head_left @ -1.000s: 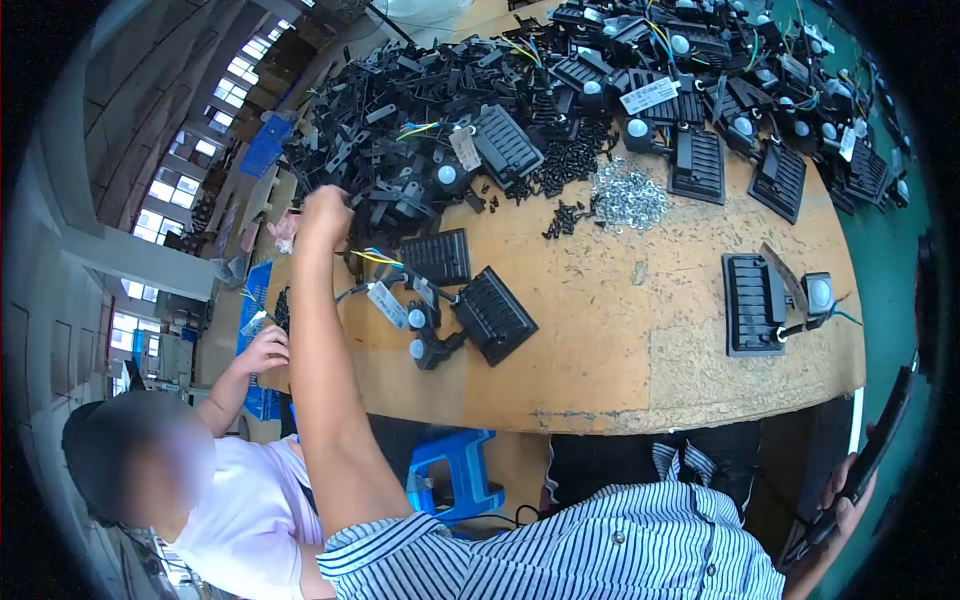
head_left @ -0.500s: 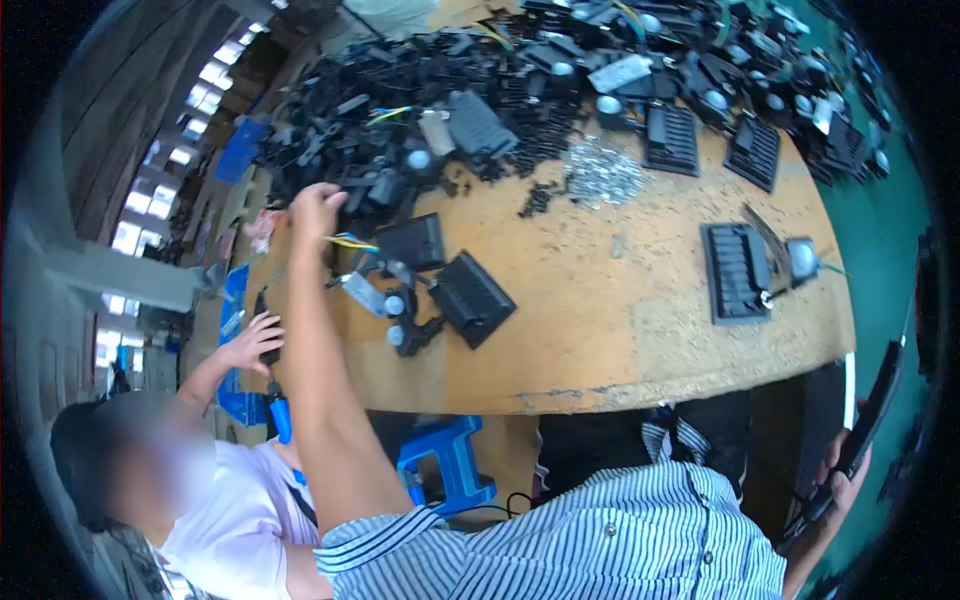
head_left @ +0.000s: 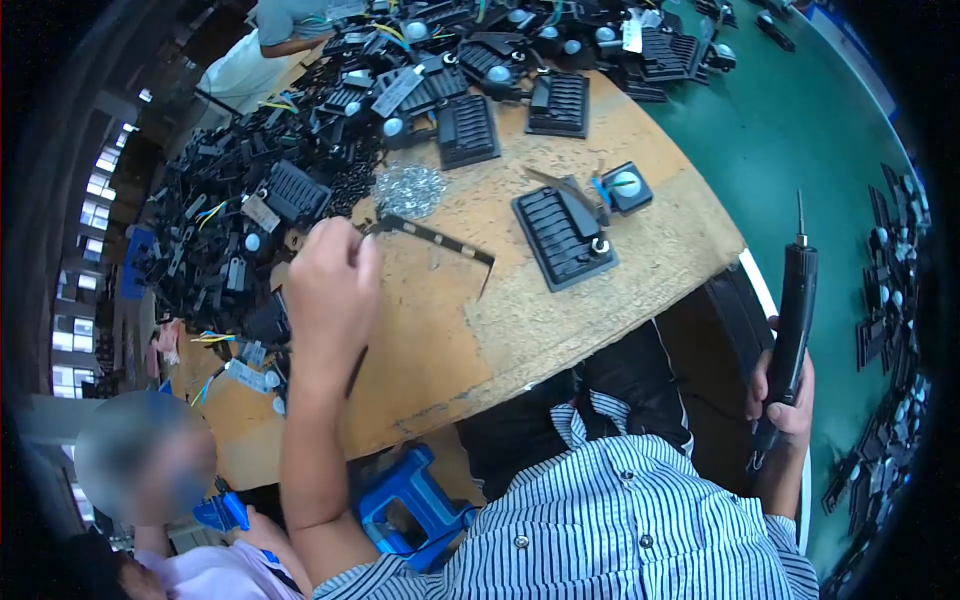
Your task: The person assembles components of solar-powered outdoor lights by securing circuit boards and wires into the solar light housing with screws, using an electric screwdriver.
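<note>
My left hand [head_left: 335, 275] is closed above the wooden table, fingers curled at one end of a thin black bracket [head_left: 440, 238] with a bent far end. Its fingertips are partly hidden. My right hand [head_left: 785, 395] grips a black electric screwdriver [head_left: 797, 310], held nearly upright with the bit pointing up, to the right of the table edge. On the table between the hands lies a black ribbed floodlight housing [head_left: 562, 238], with a small sensor unit with a white dome [head_left: 627, 185] beside it.
A heap of black lamp parts [head_left: 230, 200] covers the table's far left. Small silver screws [head_left: 410, 190] lie in a pile. More lamp units [head_left: 890, 290] sit on the green surface at right. A co-worker [head_left: 225, 555] is at lower left, near a blue stool [head_left: 415, 505].
My left hand has come back from the heap and now has the bracket. My right hand has raised the screwdriver more upright. The view has turned to the right.
</note>
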Tool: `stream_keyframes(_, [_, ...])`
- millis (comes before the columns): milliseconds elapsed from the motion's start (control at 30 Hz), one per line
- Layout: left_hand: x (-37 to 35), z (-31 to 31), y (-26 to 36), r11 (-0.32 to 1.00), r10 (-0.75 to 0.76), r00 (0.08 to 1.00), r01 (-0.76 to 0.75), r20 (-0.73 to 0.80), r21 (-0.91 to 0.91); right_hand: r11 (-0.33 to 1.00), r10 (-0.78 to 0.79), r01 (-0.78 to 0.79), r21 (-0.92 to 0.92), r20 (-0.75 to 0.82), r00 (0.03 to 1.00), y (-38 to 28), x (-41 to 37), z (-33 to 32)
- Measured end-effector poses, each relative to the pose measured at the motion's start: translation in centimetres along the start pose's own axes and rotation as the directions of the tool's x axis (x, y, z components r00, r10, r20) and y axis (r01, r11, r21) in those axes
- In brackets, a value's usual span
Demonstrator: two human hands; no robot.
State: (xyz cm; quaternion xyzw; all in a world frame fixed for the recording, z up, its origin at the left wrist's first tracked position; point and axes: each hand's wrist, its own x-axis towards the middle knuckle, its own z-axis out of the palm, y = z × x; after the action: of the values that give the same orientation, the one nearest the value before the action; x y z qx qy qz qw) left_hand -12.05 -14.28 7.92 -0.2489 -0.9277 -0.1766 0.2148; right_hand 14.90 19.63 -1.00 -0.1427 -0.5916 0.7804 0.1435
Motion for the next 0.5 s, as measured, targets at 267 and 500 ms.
stream_keyframes(267, [0.0, 8.4, 6.6, 0.944, 0.248, 0.956, -0.203, -0.157, 0.260, 0.996, 0.054, -0.052, 0.078, -0.017, 0.998, 0.5, -0.6, -1.4])
stream_keyframes(500, [-4.6, 10.7, 8.5, 0.937, 0.344, 0.939, -0.344, -0.017, -0.061, 0.993, 0.060, -0.058, 0.106, -0.015, 0.998, 1.3, -0.8, -2.3])
